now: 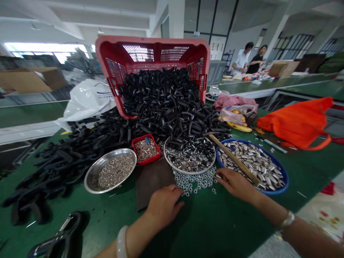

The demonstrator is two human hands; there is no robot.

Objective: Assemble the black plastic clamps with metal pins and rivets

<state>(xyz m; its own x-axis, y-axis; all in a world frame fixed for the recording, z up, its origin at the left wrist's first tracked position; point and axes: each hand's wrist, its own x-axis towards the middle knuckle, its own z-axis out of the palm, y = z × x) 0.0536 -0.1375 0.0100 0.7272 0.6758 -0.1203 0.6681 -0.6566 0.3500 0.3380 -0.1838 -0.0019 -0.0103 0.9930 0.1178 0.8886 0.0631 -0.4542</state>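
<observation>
My left hand (pixel 165 202) is low over the green table, thumb apart from the bent fingers. Its fingertips are at the near edge of a spread of small metal rings (pixel 197 182), beside a dark flat board (pixel 153 182). My right hand (pixel 236 184) is at the near left rim of a blue tray (pixel 286 181) with silvery metal cylinders (pixel 255 161). Its fingers are closed on a small shiny metal piece (pixel 219 176), mostly covered. Behind the rings stands a white-rimmed round tray (pixel 191 172) of mixed screws and metal parts. A wooden-handled hammer (pixel 233 157) lies across the blue tray.
A tipped red crate (pixel 153 41) spills black curved handles (pixel 166 100) across the table. On the left stand a steel bowl (pixel 90 181) of small metal pins and a red box (pixel 149 161). Bananas (pixel 239 127) and an orange bag (pixel 298 123) lie right. Two people work behind.
</observation>
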